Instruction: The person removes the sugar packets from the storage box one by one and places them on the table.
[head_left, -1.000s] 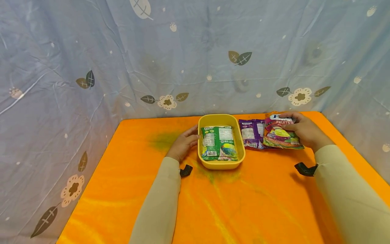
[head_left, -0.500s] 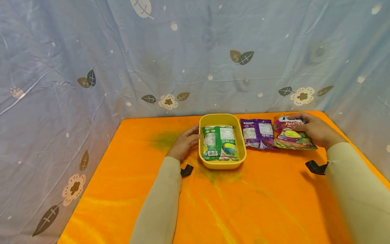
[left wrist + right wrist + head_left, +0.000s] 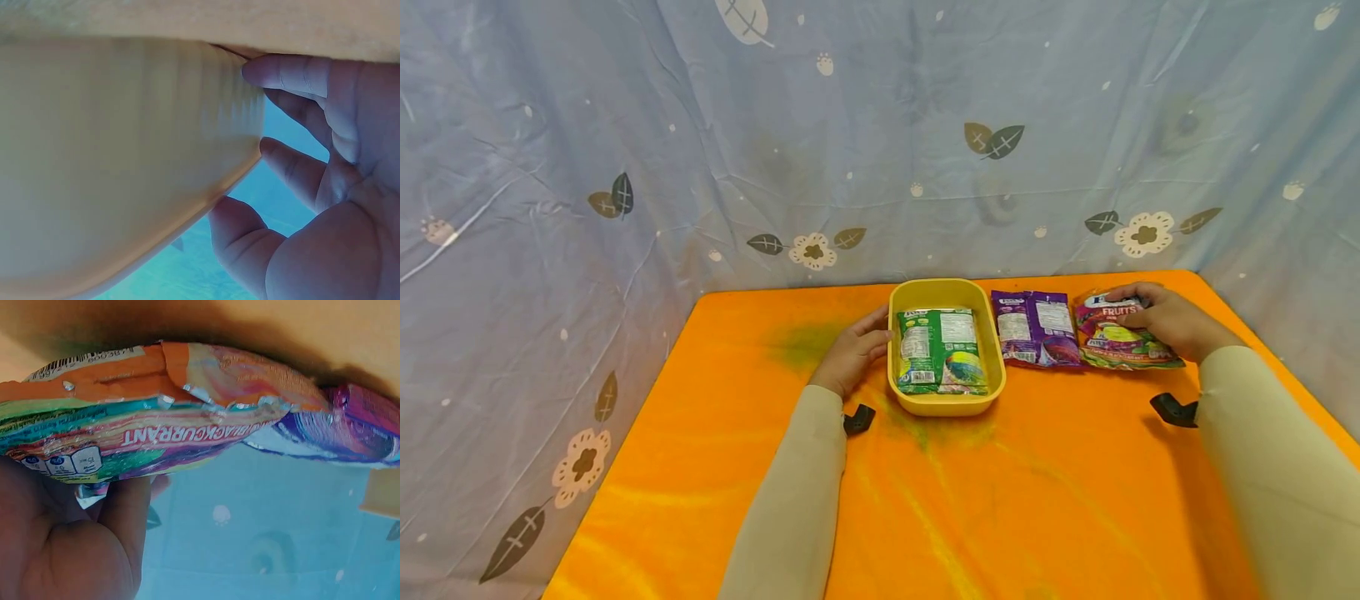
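One bench (image 3: 1000, 508), covered in orange cloth, creased in places, with greenish patches left of the left hand and just below the tub. One patterned curtain (image 3: 880, 108), pale blue-grey, wrinkled, hanging behind the bench and along both sides; printed with leaves, flowers and small pale marks.

One yellow tub (image 3: 943, 406), rounded at the corners, standing near the bench's back edge. Inside, flat, one green packet (image 3: 938, 352). Just right of the tub, one purple packet (image 3: 1036, 329), lying flat. Right again, edge to edge with the purple, one fruits packet (image 3: 1116, 340), red and green; "BLACKCURRANT" legible, upside down, in the right wrist view. Whether wholly down on the bench: cannot tell.

Left hand (image 3: 852, 357): at the tub's left side, palm toward it, fingertips and thumb at wall and rim; grip spread, not wrapped round anything. Forearm slanting up from the lower edge, in a beige sleeve (image 3: 793, 500).

Right hand (image 3: 1176, 321): over the fruits packet's right part, back of hand upward; grip pinching that packet between thumb and fingers. Forearm reaching in from the lower right, likewise sleeved. Below each wrist, one black mount (image 3: 858, 419).
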`<state>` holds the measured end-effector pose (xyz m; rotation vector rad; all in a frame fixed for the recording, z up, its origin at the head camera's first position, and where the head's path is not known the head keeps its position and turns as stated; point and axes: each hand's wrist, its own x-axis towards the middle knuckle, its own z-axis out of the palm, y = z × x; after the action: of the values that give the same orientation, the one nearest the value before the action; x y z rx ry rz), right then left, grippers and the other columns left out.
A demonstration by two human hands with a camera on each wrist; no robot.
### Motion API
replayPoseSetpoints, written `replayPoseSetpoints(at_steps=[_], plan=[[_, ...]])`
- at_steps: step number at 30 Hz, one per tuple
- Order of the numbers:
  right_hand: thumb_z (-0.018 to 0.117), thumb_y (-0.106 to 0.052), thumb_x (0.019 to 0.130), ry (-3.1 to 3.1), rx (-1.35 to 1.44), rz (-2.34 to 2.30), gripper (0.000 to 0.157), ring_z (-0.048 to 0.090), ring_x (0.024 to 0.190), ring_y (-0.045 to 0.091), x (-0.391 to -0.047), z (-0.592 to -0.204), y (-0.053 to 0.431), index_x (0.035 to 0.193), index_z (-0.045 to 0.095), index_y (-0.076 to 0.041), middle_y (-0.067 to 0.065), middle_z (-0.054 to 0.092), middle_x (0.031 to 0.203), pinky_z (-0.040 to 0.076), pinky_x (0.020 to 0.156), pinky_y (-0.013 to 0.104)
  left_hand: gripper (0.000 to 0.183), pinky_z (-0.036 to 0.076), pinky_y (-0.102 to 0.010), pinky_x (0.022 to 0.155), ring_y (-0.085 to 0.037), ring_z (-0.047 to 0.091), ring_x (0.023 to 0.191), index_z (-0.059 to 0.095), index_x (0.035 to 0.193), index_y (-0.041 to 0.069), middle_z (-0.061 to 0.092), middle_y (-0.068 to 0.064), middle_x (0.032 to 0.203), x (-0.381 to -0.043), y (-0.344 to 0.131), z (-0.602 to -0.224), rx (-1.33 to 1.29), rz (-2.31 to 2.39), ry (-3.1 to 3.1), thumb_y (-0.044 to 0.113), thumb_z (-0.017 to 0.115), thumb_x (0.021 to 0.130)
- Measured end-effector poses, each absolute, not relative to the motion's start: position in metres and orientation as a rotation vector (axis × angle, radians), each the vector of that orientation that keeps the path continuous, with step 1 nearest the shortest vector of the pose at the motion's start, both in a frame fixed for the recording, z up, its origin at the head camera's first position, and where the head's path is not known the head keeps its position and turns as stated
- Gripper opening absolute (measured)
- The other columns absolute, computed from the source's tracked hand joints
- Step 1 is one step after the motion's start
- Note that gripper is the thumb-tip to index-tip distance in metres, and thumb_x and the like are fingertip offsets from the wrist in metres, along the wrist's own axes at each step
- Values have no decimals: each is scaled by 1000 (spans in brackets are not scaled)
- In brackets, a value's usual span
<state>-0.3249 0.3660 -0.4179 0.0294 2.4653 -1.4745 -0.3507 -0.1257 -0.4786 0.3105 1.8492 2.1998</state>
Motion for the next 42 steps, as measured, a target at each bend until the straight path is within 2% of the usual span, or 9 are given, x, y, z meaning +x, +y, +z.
replayPoseSetpoints(at_steps=[7,12,21,28,36,42], plan=[[52,-28,100,2588,22,-1369,51,59,83,30,-327,-421,365,143,34,-10,22,40,120,55,68,39,55,46,-34,95,-28,54,117,47,144,20,47,-6,141,-348,-125,-474,327,2198,1848,13,63,92],[53,-31,99,2721,33,-1231,56,55,84,31,-329,-426,365,144,32,-6,25,42,118,52,65,37,54,48,-35,93,-30,57,114,48,143,23,47,-8,141,-348,-125,-475,335,2195,1843,14,63,92],[52,-37,98,2797,66,-1111,66,48,97,39,-324,-429,368,146,26,0,33,33,130,48,71,37,54,48,-36,92,-29,58,112,46,144,23,46,-7,141,-349,-125,-475,338,2185,1841,14,61,93],[54,-37,97,2794,131,-1166,69,54,90,36,-323,-435,368,147,23,0,33,34,125,53,68,37,54,48,-33,92,-29,56,115,46,144,24,46,-6,142,-349,-127,-474,335,2169,1851,14,60,94],[58,-43,93,2856,214,-1117,75,36,101,48,-319,-437,365,144,27,3,42,14,130,47,76,49,54,48,-34,93,-30,56,115,46,144,22,45,-7,142,-347,-127,-474,318,2178,1843,12,61,93],[60,-44,92,2906,218,-1091,77,34,101,49,-317,-437,365,143,28,4,44,11,131,43,81,57,55,48,-35,93,-28,58,111,47,144,23,46,-6,141,-345,-126,-473,301,2169,1865,14,62,92]])
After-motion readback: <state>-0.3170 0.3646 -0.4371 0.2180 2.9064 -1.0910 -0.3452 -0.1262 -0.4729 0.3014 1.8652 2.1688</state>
